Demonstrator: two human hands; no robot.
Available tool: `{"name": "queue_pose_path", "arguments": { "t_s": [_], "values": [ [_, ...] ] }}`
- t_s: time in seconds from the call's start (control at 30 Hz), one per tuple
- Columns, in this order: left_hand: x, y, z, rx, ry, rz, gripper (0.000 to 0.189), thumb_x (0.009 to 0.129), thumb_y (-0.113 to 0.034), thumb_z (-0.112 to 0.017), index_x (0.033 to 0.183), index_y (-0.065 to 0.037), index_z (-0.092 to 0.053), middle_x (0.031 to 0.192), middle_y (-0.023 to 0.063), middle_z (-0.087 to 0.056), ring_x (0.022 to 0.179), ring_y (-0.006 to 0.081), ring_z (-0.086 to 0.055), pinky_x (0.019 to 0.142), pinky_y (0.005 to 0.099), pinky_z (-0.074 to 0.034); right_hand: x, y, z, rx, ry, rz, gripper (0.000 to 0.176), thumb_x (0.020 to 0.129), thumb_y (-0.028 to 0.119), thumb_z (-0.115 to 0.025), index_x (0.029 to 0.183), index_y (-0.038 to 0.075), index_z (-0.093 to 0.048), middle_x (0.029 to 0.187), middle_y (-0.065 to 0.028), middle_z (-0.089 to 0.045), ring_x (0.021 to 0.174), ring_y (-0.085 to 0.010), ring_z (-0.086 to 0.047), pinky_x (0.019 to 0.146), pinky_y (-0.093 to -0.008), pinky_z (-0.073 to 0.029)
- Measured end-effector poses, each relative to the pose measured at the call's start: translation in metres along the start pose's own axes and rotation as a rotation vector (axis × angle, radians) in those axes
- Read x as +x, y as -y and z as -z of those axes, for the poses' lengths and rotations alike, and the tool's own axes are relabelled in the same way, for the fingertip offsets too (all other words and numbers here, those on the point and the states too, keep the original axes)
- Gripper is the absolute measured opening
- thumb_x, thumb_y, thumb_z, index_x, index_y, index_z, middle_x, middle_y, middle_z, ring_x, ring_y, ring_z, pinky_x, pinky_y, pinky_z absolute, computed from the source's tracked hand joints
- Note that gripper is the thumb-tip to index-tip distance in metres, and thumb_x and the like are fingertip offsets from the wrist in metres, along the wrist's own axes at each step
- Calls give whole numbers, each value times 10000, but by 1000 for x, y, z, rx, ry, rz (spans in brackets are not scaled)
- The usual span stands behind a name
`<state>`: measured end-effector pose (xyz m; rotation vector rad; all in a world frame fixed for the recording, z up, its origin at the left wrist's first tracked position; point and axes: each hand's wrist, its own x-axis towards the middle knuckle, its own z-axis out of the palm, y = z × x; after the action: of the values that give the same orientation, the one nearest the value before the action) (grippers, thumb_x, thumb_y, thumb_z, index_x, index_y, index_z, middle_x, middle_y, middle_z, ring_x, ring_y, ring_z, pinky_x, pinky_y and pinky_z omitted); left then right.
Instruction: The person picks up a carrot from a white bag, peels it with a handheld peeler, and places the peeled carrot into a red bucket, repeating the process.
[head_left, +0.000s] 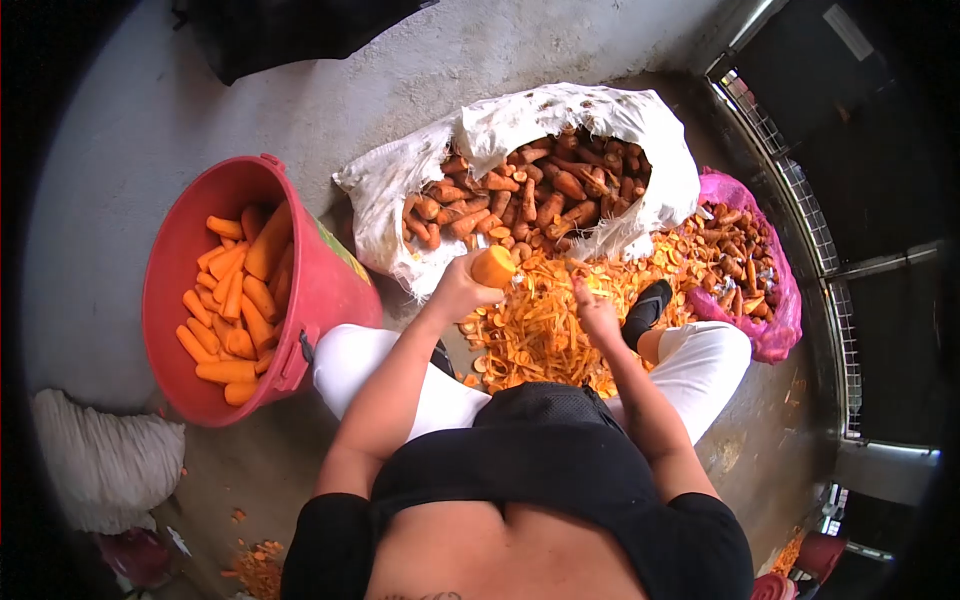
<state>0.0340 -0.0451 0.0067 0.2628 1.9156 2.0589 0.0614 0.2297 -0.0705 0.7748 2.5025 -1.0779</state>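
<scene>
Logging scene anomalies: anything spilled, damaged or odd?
Yes. Peelings are heaped loose on the floor, outside any container. The carrot sack has a ragged opening with frayed edges, so it looks torn. A separate patch of scraps lies at lower left, away from the main heap.

A pale, bunched sack [105,460] lies at lower left near a maroon object [138,557], black material [285,35] at the top.
</scene>
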Motion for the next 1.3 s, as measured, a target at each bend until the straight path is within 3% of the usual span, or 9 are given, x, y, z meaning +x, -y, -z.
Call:
{"name": "queue_pose_path", "arguments": {
  "t_s": [0.07,0.13,0.2,0.3,0.4,0.53,1.1,1.2,1.3],
  "values": [
    [1,-6,3,1,3,-54,336,664,-25,-719,971,-35,-584,877,-12,-607,810,67,-558,762,237,-450,34,-30,7,246,45,128,574,893,571,-496,755,33,-641,549,-51,-527,457,-149,-499,451,-298,-390],
    [4,0,1,63,-26,-127,355,675,-21,-726,1000,-41,-583,902,-4,-619,828,67,-575,771,244,-465,6,5,31,168,-13,267,497,925,474,-521,771,16,-643,492,-11,-449,440,-99,-437,435,-268,-346],
    [6,7,-3,116,-43,-200,312,698,-36,-734,956,-52,-559,869,-10,-600,814,65,-562,761,240,-460,-2,13,29,215,-125,460,325,881,354,-573,926,46,-668,615,-120,-583,491,-212,-553,474,-327,-420],
    [4,3,-13,141,-91,-229,285,709,-25,-728,908,-65,-528,826,-26,-560,794,62,-538,749,236,-447,-25,33,21,342,-139,702,255,856,276,-608,1009,80,-664,663,-125,-609,532,-218,-575,517,-329,-450],
    [6,12,-10,164,-65,-230,358,676,-38,-734,1002,-40,-587,898,15,-636,838,77,-592,770,252,-482,-62,64,35,140,-101,964,189,864,218,-632,859,30,-644,615,-79,-550,534,-157,-541,509,-305,-435],
    [8,14,-13,71,-70,-164,393,661,-33,-733,1027,17,-599,920,46,-658,842,90,-612,758,256,-496,-86,90,45,-115,-119,1182,147,799,212,-652,829,67,-652,635,-115,-586,563,-279,-583,509,-360,-459],
    [4,0,-12,472,-191,-183,314,645,5,-686,951,-7,-622,804,49,-671,740,98,-623,678,275,-496,-78,91,31,-198,-16,934,220,848,260,-608,978,98,-677,715,-147,-637,635,-315,-628,557,-377,-491],
    [1,-6,-11,447,-124,-128,337,635,16,-673,968,-3,-624,825,43,-672,760,87,-613,689,265,-490,-71,84,24,-166,-60,957,293,854,417,-568,925,166,-701,629,-144,-614,571,-332,-615,512,-417,-481],
    [2,1,-8,349,-52,-134,334,633,22,-660,964,3,-621,856,26,-671,786,78,-604,708,253,-480,-68,81,25,-157,-42,972,304,846,436,-572,916,170,-702,629,-147,-612,571,-336,-610,514,-412,-483]
  ]
}}
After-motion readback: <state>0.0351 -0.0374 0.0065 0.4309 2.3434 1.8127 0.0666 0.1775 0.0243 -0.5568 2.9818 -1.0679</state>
